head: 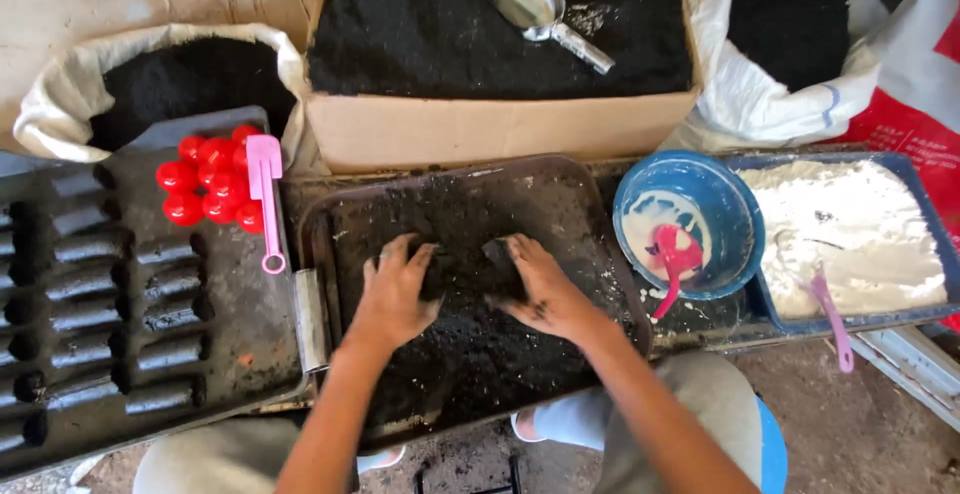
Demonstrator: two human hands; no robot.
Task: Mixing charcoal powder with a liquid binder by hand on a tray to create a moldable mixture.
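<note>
Both hands press on one dark lump [462, 272] of black mix, one from each side. The left hand [393, 294] cups the lump's left side with its fingers spread and bent over it. The right hand [540, 289] pushes on the right side, fingers curled around it. Black crumbs stick to both hands.

The lump sits in the middle of a dark tray [330, 216] that is covered with loose black mix. The tray lies right in front of the person, near their knees.

Left of the tray is a flat dark board [250, 324]. Rows of black rolls [95, 294] lie side by side on it. At the far end of that board is a bunch of small red balls [205, 189], and a pink scoop [266, 194] lies just beside them on the right.

Behind the tray stands a cardboard box [480, 129] full of black powder. A shiny metal scoop [545, 16] lies on top of the powder. A white sack [60, 94] of black powder sits at the far left, and another white sack [760, 104] sits at the far right.

Right of the tray is a blue bowl [735, 214] with a pink spoon [672, 259] in it. Next to the bowl on the right is a blue tub [935, 234] of white powder, and a pink spoon handle [832, 319] sticks out over its near edge.
</note>
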